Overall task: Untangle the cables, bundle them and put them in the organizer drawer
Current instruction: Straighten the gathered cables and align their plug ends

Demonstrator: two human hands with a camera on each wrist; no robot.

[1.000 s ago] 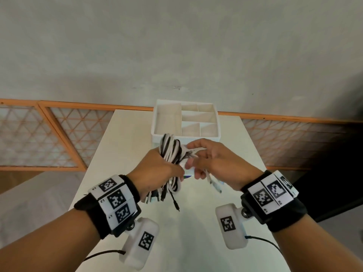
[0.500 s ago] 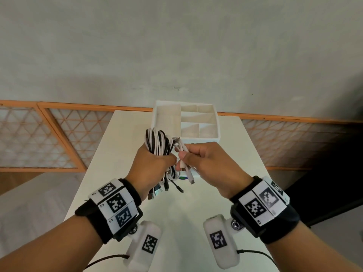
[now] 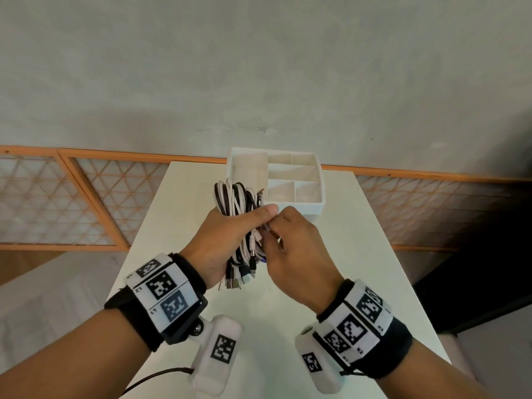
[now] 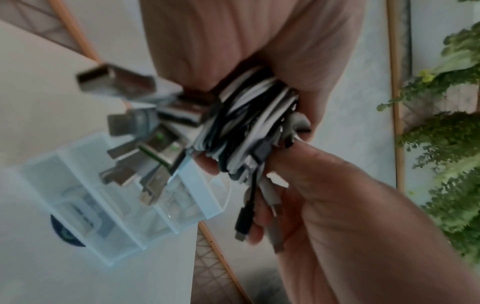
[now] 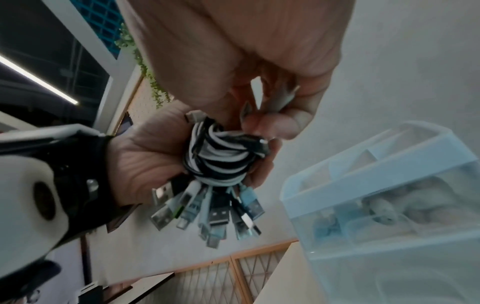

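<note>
A coil of black and white cables [image 3: 234, 198] is gripped in my left hand [image 3: 230, 234], held above the white table [image 3: 273, 318]. Several USB plugs [image 3: 237, 279] hang below the fist. My right hand [image 3: 285, 234] touches the bundle's right side and pinches loose cable ends [image 5: 280, 98] between thumb and fingers. In the left wrist view the bundle [image 4: 249, 123] fills the left palm [image 4: 233, 41], with the right hand [image 4: 337, 195] beside it. The white organizer drawer [image 3: 321, 180], divided into several compartments, stands just beyond the hands, with nothing visible in its compartments.
The table is narrow, with edges close on the left and right. An orange-framed lattice rail [image 3: 86, 203] and a grey wall stand behind it. A dark round disc [image 4: 64, 232] lies on the table by the organizer [image 4: 200, 197]. Green plants [image 4: 446, 144] show in the left wrist view.
Both hands have lifted the bundle up and away, toward the organizer. The right hand has closed in on the bundle and now pinches the loose ends tight against it.
</note>
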